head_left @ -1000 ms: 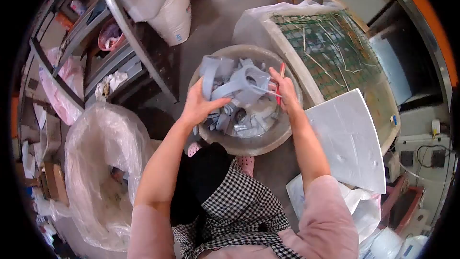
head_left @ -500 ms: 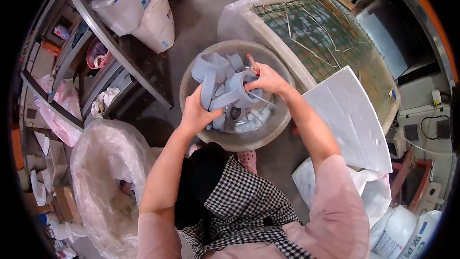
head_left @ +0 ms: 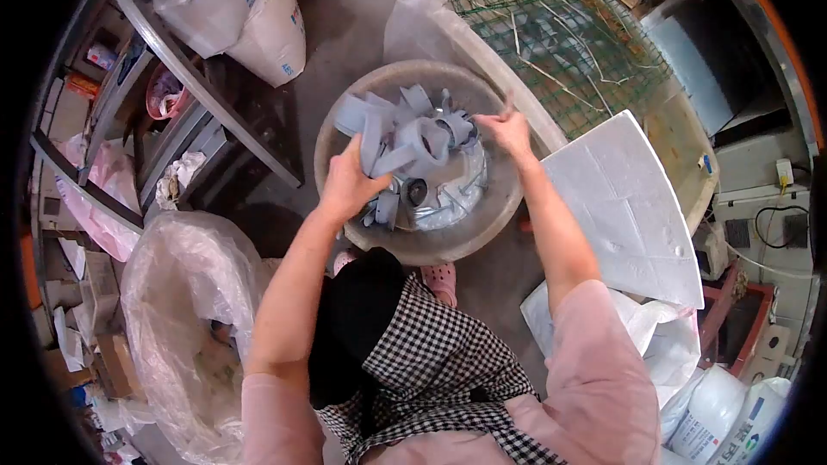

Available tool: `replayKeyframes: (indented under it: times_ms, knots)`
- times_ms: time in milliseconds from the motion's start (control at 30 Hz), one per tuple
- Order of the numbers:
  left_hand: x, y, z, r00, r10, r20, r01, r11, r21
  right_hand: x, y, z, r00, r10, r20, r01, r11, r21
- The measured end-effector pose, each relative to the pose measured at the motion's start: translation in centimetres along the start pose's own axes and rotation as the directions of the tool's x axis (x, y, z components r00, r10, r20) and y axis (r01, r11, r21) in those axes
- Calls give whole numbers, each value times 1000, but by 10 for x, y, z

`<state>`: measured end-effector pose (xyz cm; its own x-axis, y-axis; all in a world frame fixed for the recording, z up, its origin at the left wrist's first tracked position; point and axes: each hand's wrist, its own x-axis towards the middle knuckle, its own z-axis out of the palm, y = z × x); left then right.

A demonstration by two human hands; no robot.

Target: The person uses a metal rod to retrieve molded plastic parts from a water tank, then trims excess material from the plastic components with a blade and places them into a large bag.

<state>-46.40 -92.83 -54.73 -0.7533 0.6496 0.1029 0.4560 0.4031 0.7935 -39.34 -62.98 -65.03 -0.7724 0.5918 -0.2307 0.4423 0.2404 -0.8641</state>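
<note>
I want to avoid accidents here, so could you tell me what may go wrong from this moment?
The left hand alone grips the grey plastic part, so it might slip back among the loose pieces in the basin. The right hand is near the basin's rim and could knock it. A pink clog stands close to the basin, so a piece falling outside might hit it.

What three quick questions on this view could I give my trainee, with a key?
1. Which hand grips the looped grey piece over the round basin: A, the left hand; or B, the right hand?
2. True or false: the round basin holds nothing but that grey piece.
3. Fill the gap: green ____ lies across the pale-walled tub.

Key: 1 A; 2 false; 3 mesh.
</note>
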Motion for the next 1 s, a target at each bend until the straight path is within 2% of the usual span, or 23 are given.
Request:
replayKeyframes:
  times_ms: [33,67,133,167,233,300,367,467,500,567,600,633,700,733,767,800,833,867,900,933,1000]
  knots:
    - [0,-1,-4,1000,-4,1,4,1000,0,10,23,3,996,25,-85,-33,995,-95]
    - [0,-3,-6,996,-84,31,80,991,112,21,47,7,984,51,-169,-82,980,-183]
    - [-2,-14,-10,979,-196,56,174,946,273,30,84,26,992,-123,-31,87,842,-532]
    - [-2,-20,-15,978,-202,51,181,945,272,38,99,41,992,-125,-24,93,840,-534]
    - [-7,-32,-36,992,27,-120,-9,989,145,50,121,73,1000,1,16,7,849,-528]
    - [-26,-26,-74,976,-113,-184,129,989,75,52,110,90,1000,-9,21,19,844,-536]
    - [-76,-19,-124,910,-274,-311,292,956,13,81,133,108,972,-195,-134,92,834,-544]
    - [-198,-34,-202,708,-447,-547,525,851,-16,111,145,125,954,-238,-180,104,830,-549]
    - [-254,-55,-229,587,-504,-634,669,743,29,122,150,130,948,-253,-195,107,827,-552]
    - [-272,-23,-229,368,-505,-781,846,531,56,127,145,135,993,-112,-42,71,835,-546]
    - [-295,-27,-237,273,-527,-805,898,440,17,121,132,131,994,23,-104,-73,862,-502]
    - [-327,-44,-249,181,-582,-793,941,337,-32,113,129,131,996,22,-88,-64,858,-510]
    - [-391,-93,-272,-23,-723,-690,990,78,-116,101,120,122,991,-124,-42,88,868,-488]
    - [-421,-125,-283,-80,-767,-637,997,-48,-67,84,103,112,990,-135,-45,96,868,-488]
    - [-451,-168,-292,-35,-730,-683,979,-162,123,63,87,100,952,-306,-9,259,822,-507]
    - [-444,-181,-284,251,-598,-761,945,-21,328,44,68,88,885,-465,23,407,748,-524]
    - [-433,-197,-277,514,-409,-754,842,76,533,31,55,80,881,-473,7,404,745,-530]
    - [-424,-240,-288,485,-369,-793,872,139,469,19,44,73,769,-639,6,554,662,-504]
    - [-361,-218,-263,586,-337,-737,809,297,507,6,34,65,625,-781,3,686,548,-478]
    - [-290,-190,-235,679,-300,-670,720,452,527,-6,24,57,614,-789,-4,689,538,-485]
    - [-169,-126,-179,847,-230,-478,482,713,510,-26,-1,44,382,-917,113,862,309,-402]
